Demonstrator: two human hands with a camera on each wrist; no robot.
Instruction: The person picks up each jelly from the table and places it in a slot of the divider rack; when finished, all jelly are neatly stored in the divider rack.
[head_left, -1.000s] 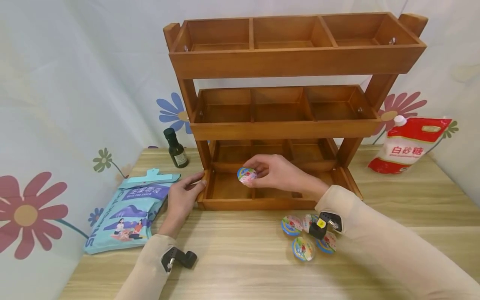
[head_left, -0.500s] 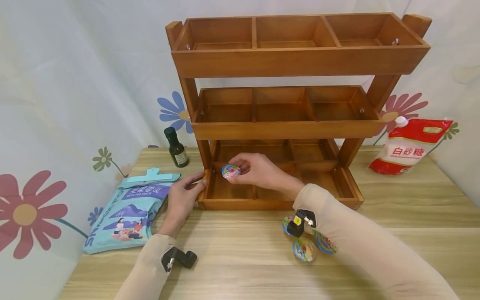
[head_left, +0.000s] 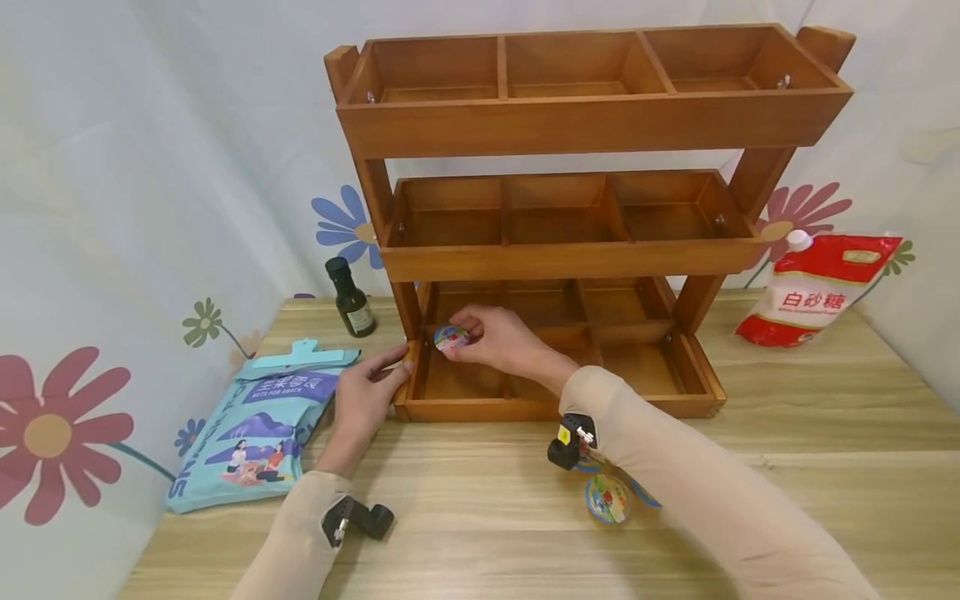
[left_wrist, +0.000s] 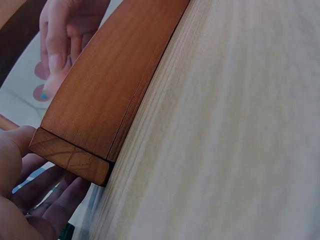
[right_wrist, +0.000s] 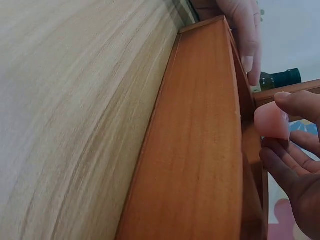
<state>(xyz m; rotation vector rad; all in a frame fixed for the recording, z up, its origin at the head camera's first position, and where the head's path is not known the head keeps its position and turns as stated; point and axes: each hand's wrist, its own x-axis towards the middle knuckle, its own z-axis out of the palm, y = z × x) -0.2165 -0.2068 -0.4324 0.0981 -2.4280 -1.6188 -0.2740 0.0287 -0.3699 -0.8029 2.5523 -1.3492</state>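
Observation:
My right hand [head_left: 501,337] pinches a small jelly cup [head_left: 451,337] with a colourful printed lid over the lower left compartment of the three-tier wooden rack [head_left: 570,260]. Thumb and fingers meet round the cup's rim in the right wrist view, where its pink body [right_wrist: 270,121] points away from the palm. At the left end of the bottom tray, my left hand [head_left: 362,404] grips the side board, thumb and index finger at its top edge and other fingers along the outside. Several more jelly cups [head_left: 607,498] lie on the table, some partly hidden by my right sleeve.
Left of the rack lie a light blue snack bag [head_left: 255,433] with a clip [head_left: 303,353] and a dark bottle [head_left: 351,298]. A red and white sugar pouch [head_left: 817,292] leans at the right. The upper tiers overhang the bottom tray.
My right hand has moved left with the jelly cup, from near the middle divider to the left compartment. My left hand has stayed at the rack's side.

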